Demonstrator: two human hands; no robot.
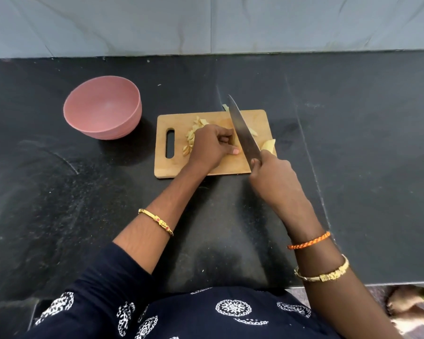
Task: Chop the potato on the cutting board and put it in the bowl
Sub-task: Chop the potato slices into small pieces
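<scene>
A wooden cutting board (218, 166) with a handle slot lies on the black counter. Cut potato slices (194, 133) lie in a pile on its left half. My left hand (212, 145) curls over a potato piece at the board's middle, mostly hiding it. My right hand (272, 174) grips the handle of a large knife (242, 130), whose blade slants across the board just right of my left fingers. A bigger potato chunk (268, 145) sits at the board's right edge. The pink bowl (132, 118) stands empty to the board's left.
The black stone counter (353, 143) runs wide on both sides, with a grey wall behind it. One small potato bit (225, 107) lies just past the board's far edge. The counter's front edge is at my waist.
</scene>
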